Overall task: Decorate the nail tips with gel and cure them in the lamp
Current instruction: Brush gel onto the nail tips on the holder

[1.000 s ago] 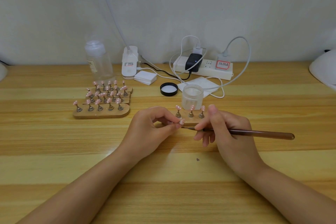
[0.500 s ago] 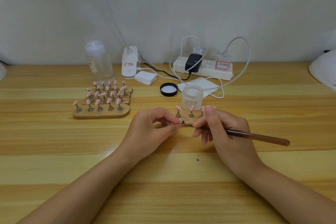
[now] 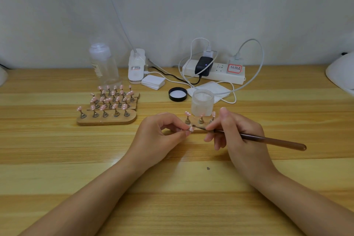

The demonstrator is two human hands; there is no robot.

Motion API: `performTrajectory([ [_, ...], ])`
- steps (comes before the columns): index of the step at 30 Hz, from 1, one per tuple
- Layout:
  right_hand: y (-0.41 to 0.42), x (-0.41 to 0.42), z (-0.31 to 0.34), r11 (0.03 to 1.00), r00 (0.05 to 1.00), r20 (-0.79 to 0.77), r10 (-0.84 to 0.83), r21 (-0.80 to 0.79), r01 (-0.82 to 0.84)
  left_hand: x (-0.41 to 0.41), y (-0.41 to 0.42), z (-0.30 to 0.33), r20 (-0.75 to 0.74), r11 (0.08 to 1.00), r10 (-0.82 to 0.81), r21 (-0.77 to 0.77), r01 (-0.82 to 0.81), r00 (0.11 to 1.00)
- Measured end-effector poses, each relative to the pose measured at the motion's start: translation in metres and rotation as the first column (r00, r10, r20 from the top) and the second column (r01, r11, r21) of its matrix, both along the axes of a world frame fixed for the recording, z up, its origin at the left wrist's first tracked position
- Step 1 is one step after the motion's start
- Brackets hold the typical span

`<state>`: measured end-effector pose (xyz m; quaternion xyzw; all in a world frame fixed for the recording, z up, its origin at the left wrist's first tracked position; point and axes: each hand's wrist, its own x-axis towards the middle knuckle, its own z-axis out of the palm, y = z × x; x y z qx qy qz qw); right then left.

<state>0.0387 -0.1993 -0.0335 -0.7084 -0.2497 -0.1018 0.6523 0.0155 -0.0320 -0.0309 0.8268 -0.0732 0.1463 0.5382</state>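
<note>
While left hand (image 3: 161, 136) pinches pink nail tip (image 3: 191, 128), right hand (image 3: 239, 134) grips brush (image 3: 268, 140).

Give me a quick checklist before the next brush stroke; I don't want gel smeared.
1. Left hand pinches the nail tip firmly: ok.
2. Right hand grips the brush: ok.
3. Brush end sits at the nail tip: ok.
4. Gel loaded on the brush: cannot tell.
5. Jar open, its lid lying beside it: ok.
6. Lamp ready: cannot tell, mostly out of view.
</note>
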Motion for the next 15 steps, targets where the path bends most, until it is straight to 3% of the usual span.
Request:
performTrajectory([
  [6, 0.0003, -0.0024, -0.0005, 0.997, 0.997, 0.015, 0.073, -0.003, -0.073, -0.0001, 0.0003, -0.0003, -0.010, 1.000, 0.001, -0.013, -0.001, 1.000],
  [11, -0.0026, 0.0016, -0.0010, 0.995, 1.000, 0.020, 0.014, 0.100, -0.016, -0.0006, -0.0005, 0.0001, -0.016, 0.997, -0.042, -0.059, 0.041, 0.999],
  [15, -0.0012, 0.0034, -0.0013, 0.998, 1.000, 0.024, 0.016, 0.067, -0.018, 0.0002, 0.0006, -0.0001, 0.003, 0.997, -0.063, -0.033, 0.063, 0.998],
])
